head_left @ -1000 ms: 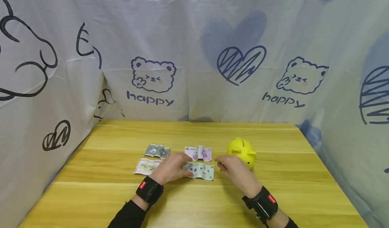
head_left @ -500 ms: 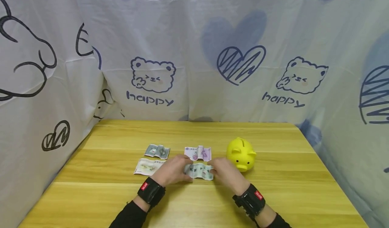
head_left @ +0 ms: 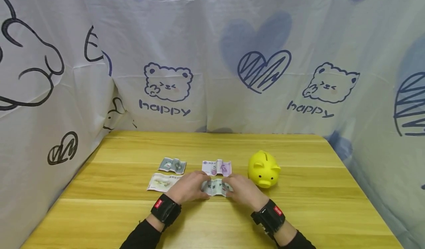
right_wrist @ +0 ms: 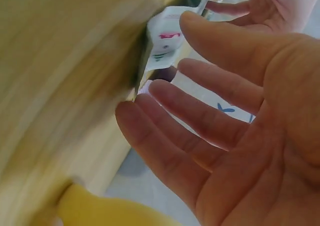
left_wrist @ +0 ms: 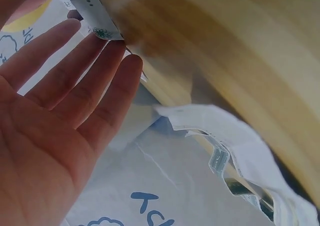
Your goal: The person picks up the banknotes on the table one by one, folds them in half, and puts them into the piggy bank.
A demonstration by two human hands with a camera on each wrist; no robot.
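Observation:
A creased green banknote (head_left: pixel 216 187) lies on the table between both hands. At its left end is my left hand (head_left: pixel 187 187), thumb at the near side and fingers toward the far side. The left wrist view shows those fingers (left_wrist: pixel 107 80) fairly straight, tips at the note's edge. My right hand (head_left: pixel 247 192) spans the note's right end the same way. In the right wrist view its thumb (right_wrist: pixel 220 38) overlaps the note's edge, with the other fingers spread loosely beyond. A purple banknote (head_left: pixel 216 168) lies just behind the green one.
A yellow piggy bank (head_left: pixel 264 169) with a slot on top stands right of the notes. To the left lie a beige-white banknote (head_left: pixel 162 182), partly behind the left hand, and a dark grey-green banknote (head_left: pixel 172 165). Printed cloth (head_left: pixel 206 31) hangs around the wooden table (head_left: pixel 212 145).
My right hand has moved left from beside the piggy bank to the green banknote's right end, uncovering the piggy bank's face. The left hand has stayed almost in place.

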